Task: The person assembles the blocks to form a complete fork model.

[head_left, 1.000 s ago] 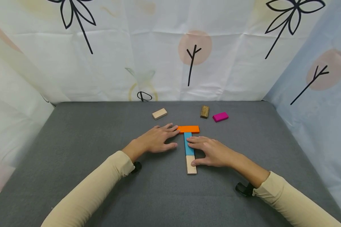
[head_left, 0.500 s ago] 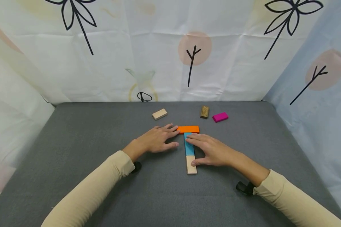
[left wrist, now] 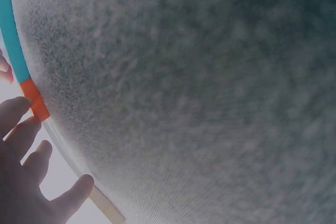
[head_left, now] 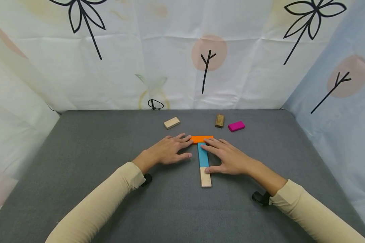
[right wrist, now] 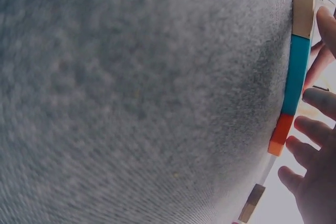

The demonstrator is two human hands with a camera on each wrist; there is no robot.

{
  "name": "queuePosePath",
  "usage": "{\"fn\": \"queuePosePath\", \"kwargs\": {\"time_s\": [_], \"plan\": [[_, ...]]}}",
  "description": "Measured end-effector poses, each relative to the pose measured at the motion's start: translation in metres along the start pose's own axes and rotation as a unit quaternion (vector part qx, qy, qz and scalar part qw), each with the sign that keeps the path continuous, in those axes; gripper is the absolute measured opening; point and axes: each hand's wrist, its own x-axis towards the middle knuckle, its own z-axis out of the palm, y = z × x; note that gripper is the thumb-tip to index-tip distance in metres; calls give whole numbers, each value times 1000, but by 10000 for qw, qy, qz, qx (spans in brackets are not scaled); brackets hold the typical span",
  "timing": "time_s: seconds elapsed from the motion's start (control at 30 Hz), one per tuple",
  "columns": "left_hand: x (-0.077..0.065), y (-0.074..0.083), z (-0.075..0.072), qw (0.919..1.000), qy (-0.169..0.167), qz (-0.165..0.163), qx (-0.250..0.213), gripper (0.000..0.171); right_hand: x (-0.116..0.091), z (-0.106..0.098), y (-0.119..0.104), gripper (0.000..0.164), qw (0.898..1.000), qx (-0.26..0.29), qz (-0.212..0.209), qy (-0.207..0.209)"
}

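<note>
An orange block (head_left: 198,139) lies crosswise on the grey cloth. A blue block (head_left: 202,158) runs from its near side, and a plain wooden block (head_left: 205,181) continues that line, so the three form a T. My left hand (head_left: 169,151) is at the left end of the orange block, fingertips touching it, thumb apart. My right hand (head_left: 231,158) spreads over the right side of the T. Its fingertips reach the orange and blue blocks, and its thumb is at the plain block. In the right wrist view the orange block (right wrist: 281,135) appears beside those fingers.
Farther back lie a second plain wooden block (head_left: 172,123), a dark brown block (head_left: 219,120) and a magenta block (head_left: 236,126). A patterned white curtain (head_left: 170,60) rises behind the grey table (head_left: 94,145), with more cloth on both sides.
My right hand has shifted slightly away from me, its fingertips moving from the blue block up to the orange one. The left hand and the blocks look the same.
</note>
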Motion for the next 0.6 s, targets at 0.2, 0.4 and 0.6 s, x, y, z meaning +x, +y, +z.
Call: {"fn": "queuePosePath", "kwargs": {"time_s": [0.2,0.4,0.6], "plan": [[1,0,1,10000,-12,-22,-19,66,1,0,1,85,10000,-48,-12,-63],[0,0,2,9999,-33,-78,91,67,3,-1,0,85,9998,-24,61,-177],[1,0,2,9999,-43,-81,107,67,3,-1,0,84,9998,-44,71,-201]]}}
